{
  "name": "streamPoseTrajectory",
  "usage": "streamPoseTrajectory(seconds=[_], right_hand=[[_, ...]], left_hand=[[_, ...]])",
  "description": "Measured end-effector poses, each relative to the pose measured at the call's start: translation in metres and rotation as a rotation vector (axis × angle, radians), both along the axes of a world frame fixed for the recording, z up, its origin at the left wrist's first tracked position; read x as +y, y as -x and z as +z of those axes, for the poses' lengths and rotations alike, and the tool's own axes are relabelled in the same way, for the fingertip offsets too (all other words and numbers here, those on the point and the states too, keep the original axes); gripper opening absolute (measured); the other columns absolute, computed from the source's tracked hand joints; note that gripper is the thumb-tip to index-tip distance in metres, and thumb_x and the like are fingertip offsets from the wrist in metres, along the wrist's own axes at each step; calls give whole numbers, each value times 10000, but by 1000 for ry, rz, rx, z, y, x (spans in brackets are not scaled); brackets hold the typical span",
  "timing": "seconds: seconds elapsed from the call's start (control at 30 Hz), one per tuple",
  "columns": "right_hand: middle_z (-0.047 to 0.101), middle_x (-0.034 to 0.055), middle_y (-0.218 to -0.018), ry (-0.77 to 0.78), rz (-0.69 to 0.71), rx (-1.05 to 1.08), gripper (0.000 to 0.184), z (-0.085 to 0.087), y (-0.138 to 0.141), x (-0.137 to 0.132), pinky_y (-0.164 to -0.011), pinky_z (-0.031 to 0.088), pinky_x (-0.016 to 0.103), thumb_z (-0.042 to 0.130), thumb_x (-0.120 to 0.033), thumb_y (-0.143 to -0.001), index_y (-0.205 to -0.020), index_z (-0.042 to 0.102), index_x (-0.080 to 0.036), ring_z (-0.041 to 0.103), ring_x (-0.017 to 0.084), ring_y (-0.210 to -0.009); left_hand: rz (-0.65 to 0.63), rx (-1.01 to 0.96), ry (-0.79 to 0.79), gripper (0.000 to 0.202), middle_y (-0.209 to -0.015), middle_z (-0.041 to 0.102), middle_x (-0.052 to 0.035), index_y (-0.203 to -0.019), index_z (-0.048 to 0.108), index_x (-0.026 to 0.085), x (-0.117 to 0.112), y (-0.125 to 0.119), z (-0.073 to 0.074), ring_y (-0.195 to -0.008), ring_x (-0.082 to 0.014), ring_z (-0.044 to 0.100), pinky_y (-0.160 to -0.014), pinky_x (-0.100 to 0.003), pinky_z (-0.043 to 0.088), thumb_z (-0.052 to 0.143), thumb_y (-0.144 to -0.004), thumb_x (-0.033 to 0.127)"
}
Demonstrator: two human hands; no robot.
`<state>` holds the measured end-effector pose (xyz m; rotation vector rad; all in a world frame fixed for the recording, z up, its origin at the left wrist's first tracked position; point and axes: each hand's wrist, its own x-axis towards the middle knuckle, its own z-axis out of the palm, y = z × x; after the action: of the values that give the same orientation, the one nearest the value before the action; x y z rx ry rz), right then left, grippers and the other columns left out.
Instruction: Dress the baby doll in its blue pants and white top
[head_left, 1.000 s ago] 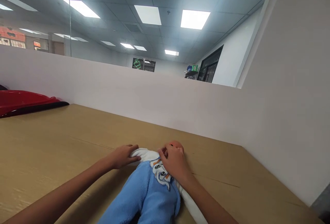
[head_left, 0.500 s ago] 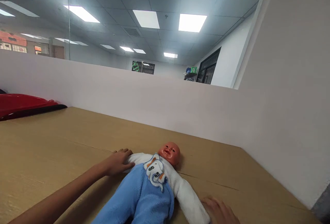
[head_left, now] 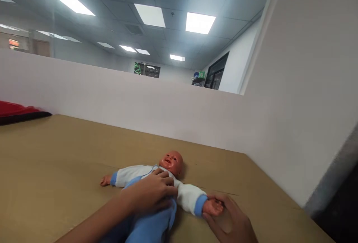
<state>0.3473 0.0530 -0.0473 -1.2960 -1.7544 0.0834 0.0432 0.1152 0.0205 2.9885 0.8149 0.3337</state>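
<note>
Flat on its back, doll [head_left: 167, 177] in blue-and-white fleece, arms outspread

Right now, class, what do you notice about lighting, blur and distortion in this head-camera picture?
Head view: bright ceiling light panels glare white; the soft baby doll in blue-and-white clothes casts little shadow on the brown cardboard surface; the left hand and right hand look slightly soft; edges lean, wide-angle.

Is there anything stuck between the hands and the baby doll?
Nothing visible is. The left hand lies flat on the doll's chest, and the right hand touches the doll's small hand at the end of its white sleeve. The cardboard table around the doll shows nothing else close by.
</note>
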Motion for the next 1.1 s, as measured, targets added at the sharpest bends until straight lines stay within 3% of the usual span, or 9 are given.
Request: streamPoseTrajectory(seconds=[0.13,0.27,0.43,0.5,0.57,0.63,0.73,0.97,1.1], right_hand=[[801,43,-1058,-5,19,111,274,3,34,22,-893,581,351,787,-430,-884,-1094,719,-268,751,258,-980],[771,42,-908,43,139,144,135,-22,76,39,-760,581,337,698,-231,-839,-973,717,-234,734,243,-832],[668,175,-1460,171,303,87,642,-52,88,30,-1184,491,564,722,-175,-721,-1361,698,-215,592,408,-1399],[664,146,-1425,179,301,210,459,-54,86,26,-1158,524,494,706,-233,-828,-1283,752,-263,629,350,-1344],[682,119,-1246,146,148,386,190,-51,86,26,-1100,559,430,703,-383,-921,-1027,814,-270,669,307,-1218],[682,109,-1116,173,18,618,352,-49,89,28,-1006,606,426,734,-592,-891,-846,780,-245,691,314,-1112],[707,94,-1031,313,64,881,519,-51,95,32,-885,645,431,695,-755,-848,-834,741,-238,718,310,-987],[597,141,-1393,207,210,843,480,-61,109,28,-1055,600,387,830,-681,-795,-976,801,-238,673,319,-1250],[750,93,-1182,388,322,1105,496,-63,105,36,-1049,574,391,877,-706,-721,-872,752,-251,706,290,-1182]], left_hand=[[-153,-108,10,94,-1051,702,-8,-1100,630,261,0,1,0,-993,-215,668,-908,-353,468,553,-1107,315],[-225,-240,-107,301,-1081,688,-49,-1164,643,265,0,-1,-8,-947,-229,624,-850,-352,447,373,-1151,397],[-117,-451,146,267,-1032,685,-27,-1047,702,258,3,-1,-9,-961,-210,626,-866,-321,448,476,-1123,378],[-32,-552,328,142,-1032,700,-3,-1021,712,258,9,-1,-7,-974,-196,644,-890,-303,455,603,-1064,339],[44,-605,440,87,-1002,714,13,-977,710,247,17,-3,-8,-947,-192,647,-874,-300,455,697,-1000,330],[80,-599,477,110,-990,720,11,-972,712,241,26,-4,-12,-939,-202,639,-861,-312,450,732,-963,349],[102,-527,448,162,-1019,719,-6,-1001,715,240,33,-8,-20,-958,-222,629,-890,-341,435,734,-944,390],[64,-473,421,133,-1117,646,-29,-993,650,249,27,-21,-10,-1042,-235,597,-932,-346,429,657,-952,376],[96,-457,446,170,-1111,658,-38,-991,630,243,32,-27,-10,-1010,-239,619,-894,-341,442,648,-936,403]])
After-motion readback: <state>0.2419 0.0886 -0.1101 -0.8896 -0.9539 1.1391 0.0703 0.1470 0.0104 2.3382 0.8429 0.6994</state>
